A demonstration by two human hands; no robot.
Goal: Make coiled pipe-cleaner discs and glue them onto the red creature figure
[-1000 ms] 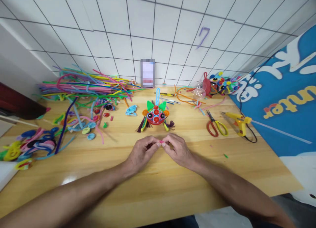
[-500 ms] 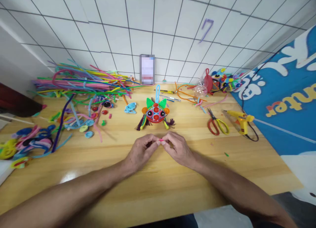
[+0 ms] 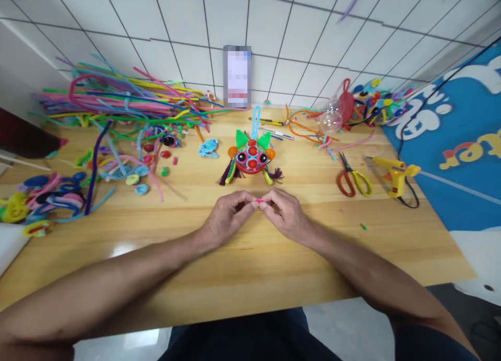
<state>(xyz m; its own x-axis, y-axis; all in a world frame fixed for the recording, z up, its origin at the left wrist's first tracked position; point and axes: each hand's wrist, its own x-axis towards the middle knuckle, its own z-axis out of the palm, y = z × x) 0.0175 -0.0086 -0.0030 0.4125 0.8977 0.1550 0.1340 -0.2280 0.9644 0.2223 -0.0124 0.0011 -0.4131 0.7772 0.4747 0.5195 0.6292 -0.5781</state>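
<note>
Between my two hands is a small pink-red piece (image 3: 260,201), possibly a bit of pipe cleaner; its exact shape is too small to tell. The thumb and fingers of my left hand (image 3: 231,215) pinch its left end. My right hand (image 3: 285,213) pinches it from the other side, fingertips almost touching the left ones. Just beyond my hands sits a colourful animal-head ornament (image 3: 252,160) with green ears, orange balls at the sides, dark tassels and a light blue loop (image 3: 255,122) on top.
Scissors (image 3: 352,177) and a yellow glue gun (image 3: 395,176) lie on the right. Bundled pipe cleaners (image 3: 129,103) fill the back left, with coiled pieces (image 3: 55,199) nearer. A phone (image 3: 237,76) leans on the tiled wall. A utility knife (image 3: 270,122) lies behind the ornament.
My view has tilted downward, so the table's things appear higher and my lap shows. Both hands keep pinching the pink-red piece in nearly the same place before the ornament.
</note>
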